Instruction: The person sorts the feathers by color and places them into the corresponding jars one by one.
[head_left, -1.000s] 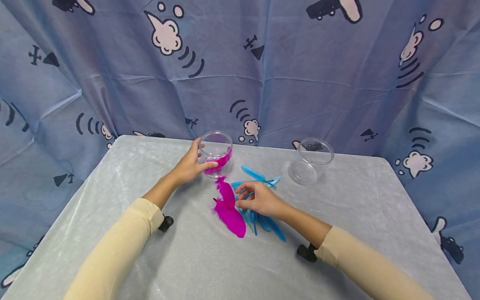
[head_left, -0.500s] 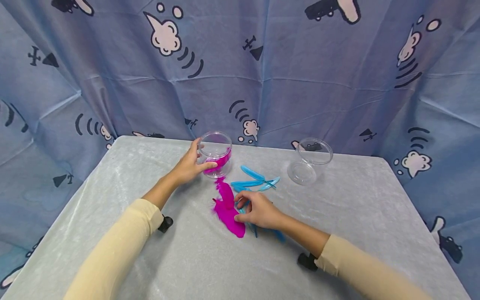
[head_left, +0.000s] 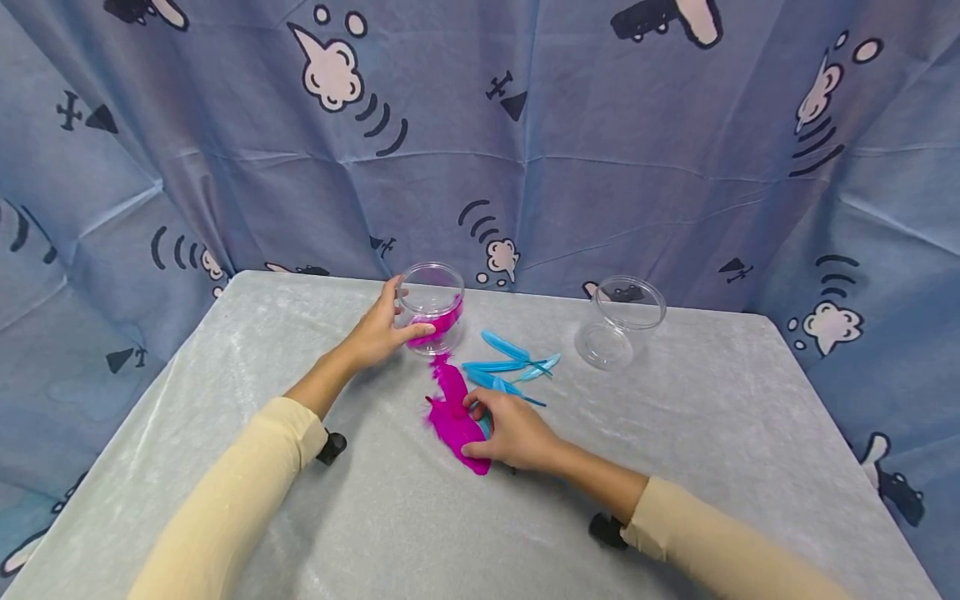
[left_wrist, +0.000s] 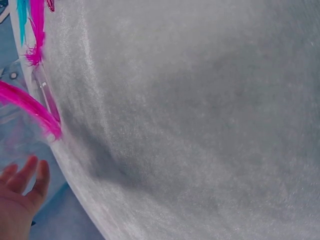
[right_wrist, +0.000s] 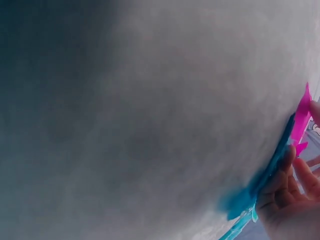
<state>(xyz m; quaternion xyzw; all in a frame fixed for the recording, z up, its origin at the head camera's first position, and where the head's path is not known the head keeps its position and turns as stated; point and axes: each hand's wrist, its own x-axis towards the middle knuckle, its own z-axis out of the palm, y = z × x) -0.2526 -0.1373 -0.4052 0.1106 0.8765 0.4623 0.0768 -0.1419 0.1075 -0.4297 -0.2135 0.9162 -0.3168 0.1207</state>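
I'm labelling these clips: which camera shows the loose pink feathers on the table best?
The head view: the pink feathers show almost whole there, partly covered by the right hand. Left wrist: only a part, cut off at top left. Right wrist: only a part, at the right edge.

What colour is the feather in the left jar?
The feather is bright pink, clearest in the head view.

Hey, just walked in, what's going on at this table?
A person's left hand holds a clear jar with magenta feather inside. Their right hand is at the magenta feathers on the gray cloth, thumb and fingers apart. Blue feathers lie beside these, and a second jar sits farther right, no feathers visible inside.
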